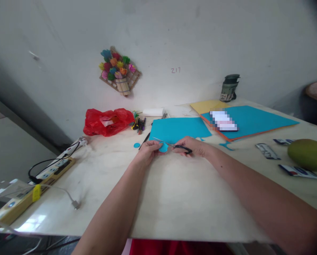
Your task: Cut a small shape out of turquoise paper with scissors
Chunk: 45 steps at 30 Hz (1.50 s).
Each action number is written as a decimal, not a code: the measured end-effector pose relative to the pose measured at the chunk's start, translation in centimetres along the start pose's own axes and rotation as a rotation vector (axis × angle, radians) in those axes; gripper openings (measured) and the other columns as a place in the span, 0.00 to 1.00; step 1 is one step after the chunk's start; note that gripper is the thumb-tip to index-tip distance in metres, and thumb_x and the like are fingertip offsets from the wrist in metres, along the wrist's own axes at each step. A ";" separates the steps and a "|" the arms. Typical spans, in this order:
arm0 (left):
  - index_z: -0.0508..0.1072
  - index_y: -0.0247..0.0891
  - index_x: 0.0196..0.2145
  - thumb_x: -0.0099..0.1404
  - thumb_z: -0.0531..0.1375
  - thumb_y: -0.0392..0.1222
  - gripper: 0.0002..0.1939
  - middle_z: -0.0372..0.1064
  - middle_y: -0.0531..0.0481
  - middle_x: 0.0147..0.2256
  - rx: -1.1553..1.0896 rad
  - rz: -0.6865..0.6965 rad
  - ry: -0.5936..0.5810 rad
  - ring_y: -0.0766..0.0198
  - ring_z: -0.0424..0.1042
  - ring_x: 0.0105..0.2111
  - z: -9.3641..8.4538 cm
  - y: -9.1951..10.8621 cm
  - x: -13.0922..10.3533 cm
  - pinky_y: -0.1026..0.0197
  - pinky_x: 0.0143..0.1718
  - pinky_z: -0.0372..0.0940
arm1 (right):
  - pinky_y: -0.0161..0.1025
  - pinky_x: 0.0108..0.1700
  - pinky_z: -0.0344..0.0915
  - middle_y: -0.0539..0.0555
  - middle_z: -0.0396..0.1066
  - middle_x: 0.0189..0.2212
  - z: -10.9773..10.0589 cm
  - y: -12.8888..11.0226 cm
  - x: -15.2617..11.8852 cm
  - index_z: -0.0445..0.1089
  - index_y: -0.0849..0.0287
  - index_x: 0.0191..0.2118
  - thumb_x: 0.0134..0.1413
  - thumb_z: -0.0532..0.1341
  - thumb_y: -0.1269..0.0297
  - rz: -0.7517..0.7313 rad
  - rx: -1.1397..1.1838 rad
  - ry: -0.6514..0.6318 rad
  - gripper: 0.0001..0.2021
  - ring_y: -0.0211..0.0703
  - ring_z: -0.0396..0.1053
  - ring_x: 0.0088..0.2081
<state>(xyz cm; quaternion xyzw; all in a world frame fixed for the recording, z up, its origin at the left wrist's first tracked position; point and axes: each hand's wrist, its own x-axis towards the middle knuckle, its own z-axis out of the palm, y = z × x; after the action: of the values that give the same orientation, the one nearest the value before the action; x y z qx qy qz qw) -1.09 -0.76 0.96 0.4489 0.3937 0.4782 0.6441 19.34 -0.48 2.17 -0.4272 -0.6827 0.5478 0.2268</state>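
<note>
Toward the worktop's far edge, one circle lies cut; left hand pinches an unfinished-looking disc, right hand grips scissors.

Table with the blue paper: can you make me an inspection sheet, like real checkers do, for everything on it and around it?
Surface: pale table, with a bright reflection at its near left.
Job's things: scissors, a small blue piece, a blue sheet behind them, and a blue disc lying apart.
Clutter: red bag, pens, green fruit and small packets.
Hands: left hand holds the small blue piece; right hand holds the scissors.
Cables: power strip at the left edge; white cable ends loose on the table.
Surroundings: pale wall with a colourful flower decoration.
</note>
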 end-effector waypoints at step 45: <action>0.69 0.31 0.23 0.44 0.67 0.38 0.11 0.71 0.46 0.24 0.017 0.001 -0.002 0.60 0.71 0.24 0.0 0.0 0.0 0.55 0.31 0.67 | 0.27 0.14 0.48 0.45 0.61 0.13 -0.5 0.1 -0.2 0.72 0.64 0.34 0.40 0.63 0.51 0.000 -0.008 -0.016 0.19 0.26 0.53 0.12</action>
<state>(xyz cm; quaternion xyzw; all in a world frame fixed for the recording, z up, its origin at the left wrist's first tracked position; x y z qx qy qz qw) -1.09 -0.80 0.99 0.4551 0.3971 0.4746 0.6403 19.87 -0.36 2.24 -0.4236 -0.6866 0.5486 0.2195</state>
